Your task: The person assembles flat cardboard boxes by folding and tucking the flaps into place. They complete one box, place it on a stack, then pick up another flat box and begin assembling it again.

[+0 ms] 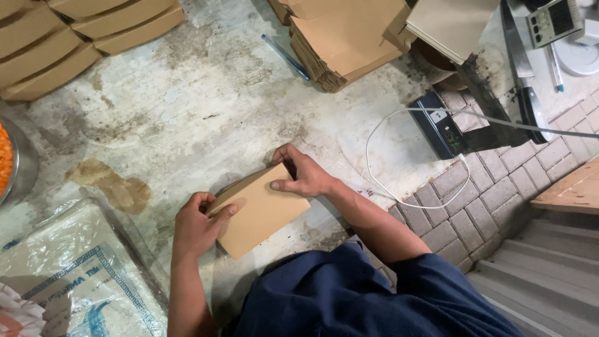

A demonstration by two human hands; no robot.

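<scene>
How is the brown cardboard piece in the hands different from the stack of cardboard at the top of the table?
The cardboard piece is single, held by the left hand and right hand; the cardboard stack has many layers and nobody touches it. The piece lies near the table edge, the stack farther away. Both are plain brown.

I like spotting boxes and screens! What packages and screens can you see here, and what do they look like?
Brown cardboard packet: flat, held between left hand and right hand.
Stacked flat cartons: brown, top middle.
Folded boxes: brown, top left.
Plastic bag: clear, blue print, bottom left.
Small screen device: grey, top right.
</scene>
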